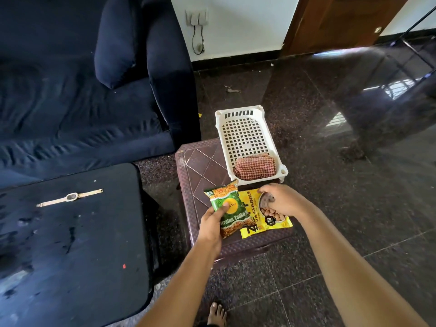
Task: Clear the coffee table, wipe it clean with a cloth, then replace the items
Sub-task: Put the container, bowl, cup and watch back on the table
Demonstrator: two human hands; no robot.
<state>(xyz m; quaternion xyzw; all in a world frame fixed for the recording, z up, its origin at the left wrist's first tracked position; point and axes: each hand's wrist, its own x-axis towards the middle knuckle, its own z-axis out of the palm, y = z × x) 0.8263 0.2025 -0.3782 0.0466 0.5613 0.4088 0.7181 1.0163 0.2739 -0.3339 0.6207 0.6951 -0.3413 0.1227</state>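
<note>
My left hand [212, 225] grips a green snack packet [227, 206] over the brown plastic stool [200, 166], thumb on its front. My right hand [280, 200] rests with curled fingers on a yellow soya chunks packet [252, 223] that lies flat on the stool beside the green one. A white perforated basket [245, 135] stands on the stool's far side with a folded red checked cloth [254, 167] inside at its near end. The black coffee table [70, 244] at the left carries a gold wristwatch [70, 197] and some smudges.
A dark blue sofa [70, 90] stands behind the coffee table and left of the stool. Glossy dark tiled floor [330, 161] spreads to the right. My bare foot [217, 315] is at the bottom edge. A white wall with a socket and a wooden door are at the back.
</note>
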